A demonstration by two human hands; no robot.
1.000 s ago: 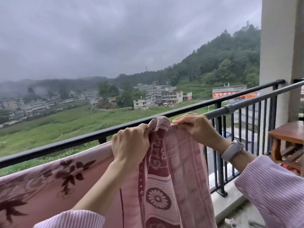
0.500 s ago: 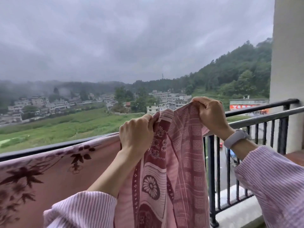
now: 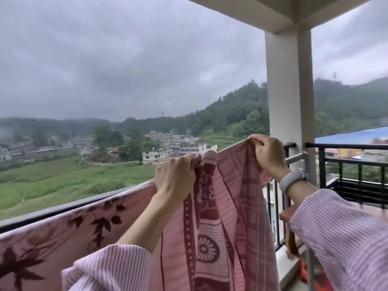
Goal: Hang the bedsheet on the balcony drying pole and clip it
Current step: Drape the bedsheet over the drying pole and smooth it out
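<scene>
A pink and maroon patterned bedsheet (image 3: 212, 232) hangs in front of me, its left part draped along the balcony railing (image 3: 63, 208). My left hand (image 3: 175, 178) pinches the sheet's top edge at a bunched fold. My right hand (image 3: 266, 156) grips the same edge further right and holds it raised above the grey drying pole (image 3: 295, 157), which runs to the white pillar. The sheet hides most of the pole. No clips are in view.
A white pillar (image 3: 290, 114) stands at the balcony corner, with black railing (image 3: 348, 160) continuing to its right. A wooden stool (image 3: 286, 215) sits low at the right behind my sleeve. Fields, houses and wooded hills lie beyond.
Both hands have lifted the sheet's top edge from resting on the pole, and my right hand has pulled its corner up and to the right. My view has tilted up and turned right.
</scene>
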